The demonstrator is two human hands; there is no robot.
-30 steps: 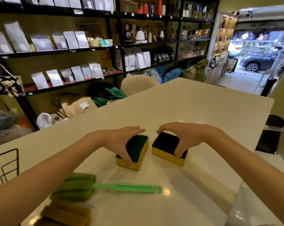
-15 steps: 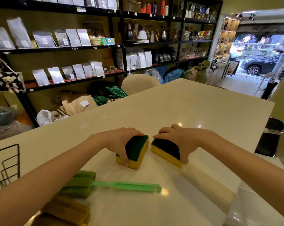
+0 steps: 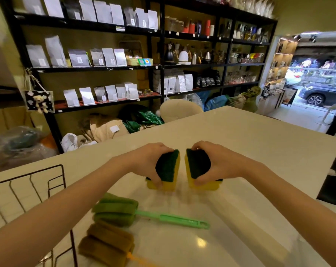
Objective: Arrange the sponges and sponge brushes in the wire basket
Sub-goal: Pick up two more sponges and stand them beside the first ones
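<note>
Both sponges have just come up off the worktop (image 3: 250, 143). The left hand (image 3: 148, 160) has its grip closed round one sponge (image 3: 168, 168), the right hand (image 3: 219, 162) round the other sponge (image 3: 199, 166). The basket (image 3: 53, 182) stands left of them, across bare worktop; two brushes (image 3: 117, 211) lie nearer the person.

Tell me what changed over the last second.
Both hands closed on the sponges and tipped them up: the left hand now holds the left sponge and the right hand the right sponge, tilted toward each other, apparently lifted. The green sponge brush, the brown sponge brush and the wire basket stayed put.
</note>
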